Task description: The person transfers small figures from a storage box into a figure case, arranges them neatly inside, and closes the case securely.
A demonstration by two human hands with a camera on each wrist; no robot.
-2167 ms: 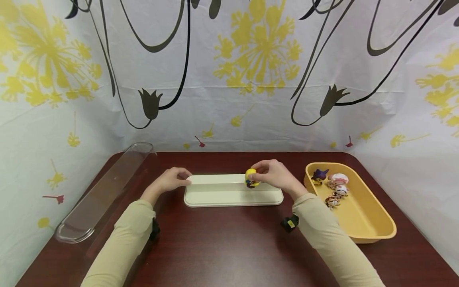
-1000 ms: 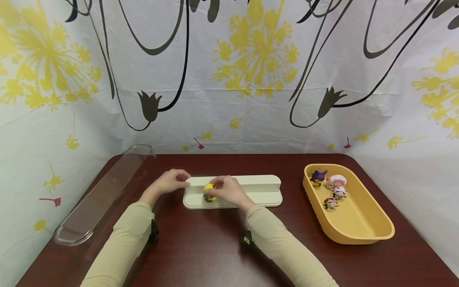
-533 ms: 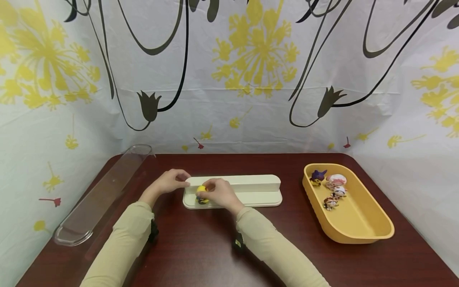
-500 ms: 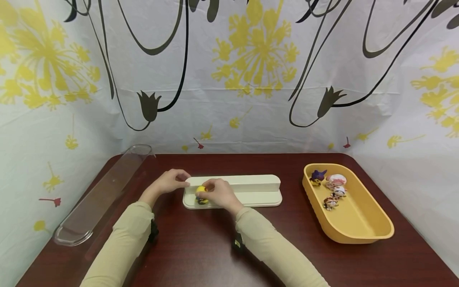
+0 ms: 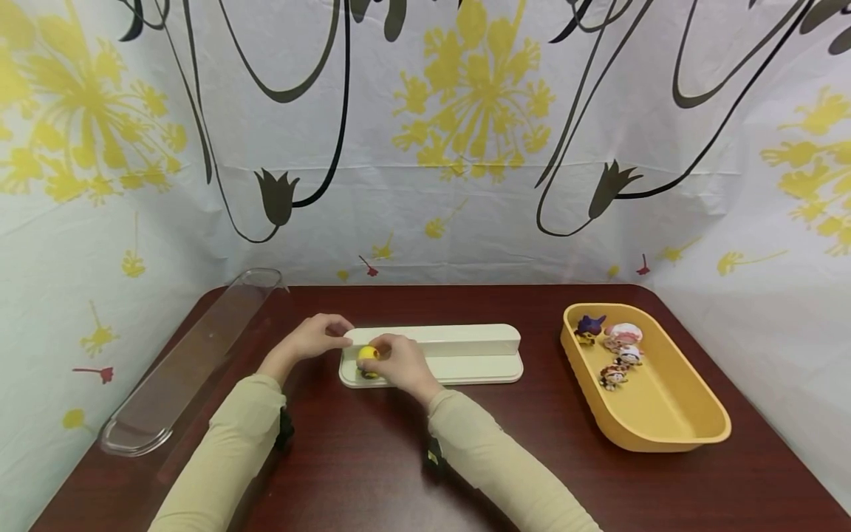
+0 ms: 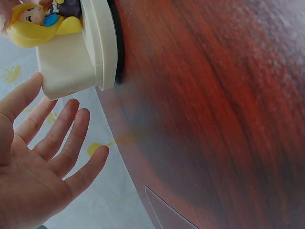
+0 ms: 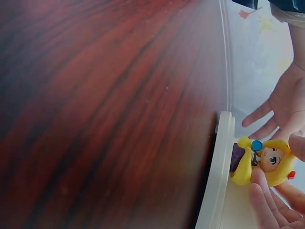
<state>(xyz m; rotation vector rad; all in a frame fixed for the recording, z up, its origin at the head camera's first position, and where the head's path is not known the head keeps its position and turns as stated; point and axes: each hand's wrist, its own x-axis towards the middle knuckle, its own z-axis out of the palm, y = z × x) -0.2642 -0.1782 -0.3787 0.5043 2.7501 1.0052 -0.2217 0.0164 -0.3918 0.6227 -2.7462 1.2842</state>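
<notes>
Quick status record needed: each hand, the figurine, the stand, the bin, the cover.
right hand: pinches yellow-haired figurine
figurine position: left end of white stand, lower step
left hand: fingers straight, at stand's left end
yellow bin: right of stand, holds several small figurines
clear cover: lying at table's left edge

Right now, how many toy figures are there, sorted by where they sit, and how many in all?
On the white stand, held by the right hand: 1 yellow-haired figure
In the yellow tub: 4 figures
Total: 5 figures
</notes>
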